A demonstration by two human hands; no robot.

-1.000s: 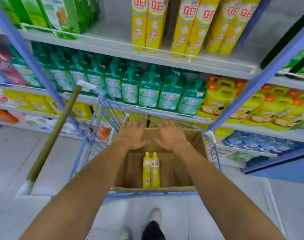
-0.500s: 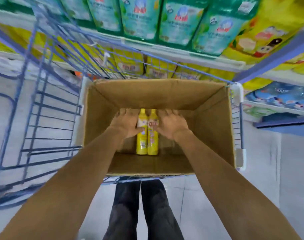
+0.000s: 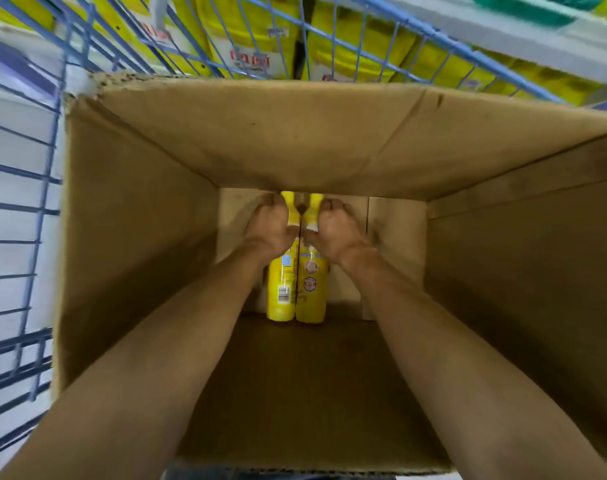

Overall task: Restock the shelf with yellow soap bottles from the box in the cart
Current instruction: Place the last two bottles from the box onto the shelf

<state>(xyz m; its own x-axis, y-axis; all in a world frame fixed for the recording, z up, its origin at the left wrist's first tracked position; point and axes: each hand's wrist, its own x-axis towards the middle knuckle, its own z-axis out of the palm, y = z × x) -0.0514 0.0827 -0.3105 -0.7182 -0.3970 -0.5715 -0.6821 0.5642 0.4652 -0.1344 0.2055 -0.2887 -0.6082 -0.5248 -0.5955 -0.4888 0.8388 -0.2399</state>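
Observation:
Two yellow soap bottles lie side by side on the floor of a deep cardboard box (image 3: 139, 209), caps pointing away from me. My left hand (image 3: 270, 226) curls round the neck of the left bottle (image 3: 282, 289). My right hand (image 3: 336, 226) curls round the neck of the right bottle (image 3: 311, 292). Both forearms reach down into the box. The fingertips are hidden behind the bottle necks.
The box fills a blue wire cart (image 3: 35, 188). Beyond the cart's far wire wall, yellow packs (image 3: 246, 39) stand on a low shelf. A white shelf edge (image 3: 502, 32) with a green bottle base crosses the top right.
My head has dropped close over the box. Both hands went from above the box rim down to its floor and closed round the necks of the two bottles.

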